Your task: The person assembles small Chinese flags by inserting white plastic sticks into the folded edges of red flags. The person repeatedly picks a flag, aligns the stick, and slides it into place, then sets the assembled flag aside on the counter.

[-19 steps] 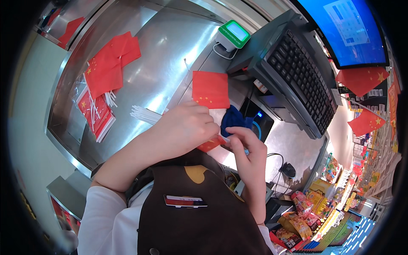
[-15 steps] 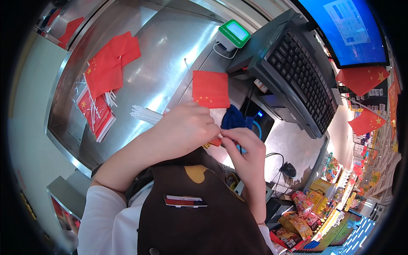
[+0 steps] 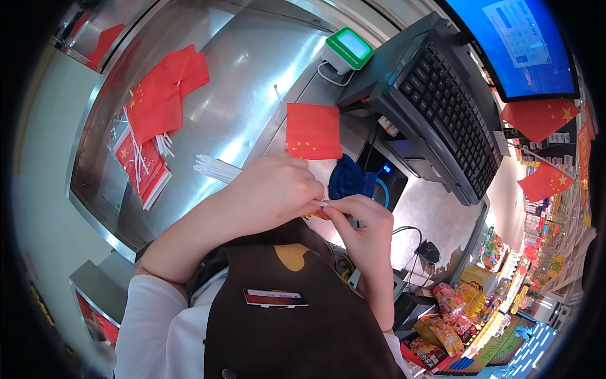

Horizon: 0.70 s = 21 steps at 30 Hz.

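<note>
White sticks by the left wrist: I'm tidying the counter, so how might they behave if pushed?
The white sticks would probably slide easily on the shiny metal counter. Each looks thin, so likely light. They may fan apart: no band shows on the part in view.

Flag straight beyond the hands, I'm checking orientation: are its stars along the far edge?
No: the red flag has its stars along the near edge.

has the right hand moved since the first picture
Yes, slightly: judged against the fixed keyboard, the right hand has shifted left, bringing its fingertips closer to the left hand.
</note>
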Tool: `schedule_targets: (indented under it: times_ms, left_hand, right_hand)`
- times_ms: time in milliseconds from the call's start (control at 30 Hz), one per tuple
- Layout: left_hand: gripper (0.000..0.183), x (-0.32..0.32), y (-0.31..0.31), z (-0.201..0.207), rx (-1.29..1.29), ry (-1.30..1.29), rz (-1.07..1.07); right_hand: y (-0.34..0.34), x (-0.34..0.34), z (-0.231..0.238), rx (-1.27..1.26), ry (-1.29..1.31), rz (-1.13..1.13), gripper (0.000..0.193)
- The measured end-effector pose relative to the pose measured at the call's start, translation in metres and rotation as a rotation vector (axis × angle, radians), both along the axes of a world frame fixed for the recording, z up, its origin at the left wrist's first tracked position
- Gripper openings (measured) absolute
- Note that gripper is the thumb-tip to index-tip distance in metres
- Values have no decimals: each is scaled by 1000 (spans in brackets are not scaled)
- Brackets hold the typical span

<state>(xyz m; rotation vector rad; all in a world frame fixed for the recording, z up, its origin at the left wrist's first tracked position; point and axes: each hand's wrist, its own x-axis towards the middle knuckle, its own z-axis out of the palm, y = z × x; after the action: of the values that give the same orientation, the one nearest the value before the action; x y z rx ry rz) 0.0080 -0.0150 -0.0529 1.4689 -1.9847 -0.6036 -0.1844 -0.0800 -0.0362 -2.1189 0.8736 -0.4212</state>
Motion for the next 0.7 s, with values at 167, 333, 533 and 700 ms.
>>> schedule_targets:
  times_ms: [167,333,533,700]
  left_hand:
    - [14,1,2,-1,-19,52,2]
    - [15,1,2,0,-32,5,-51]
    - [17,-4,0,0,-50,30,-66]
    - [15,-6,-2,-5,-107,36,-26]
  right_hand:
    - [0,-1,-1,131,-25,-89,9]
    - [1,-1,-1,163,-13,-75,8]
    - [4,1,-3,120,74,-101,9]
    - [3,7,-8,14,82,-66,10]
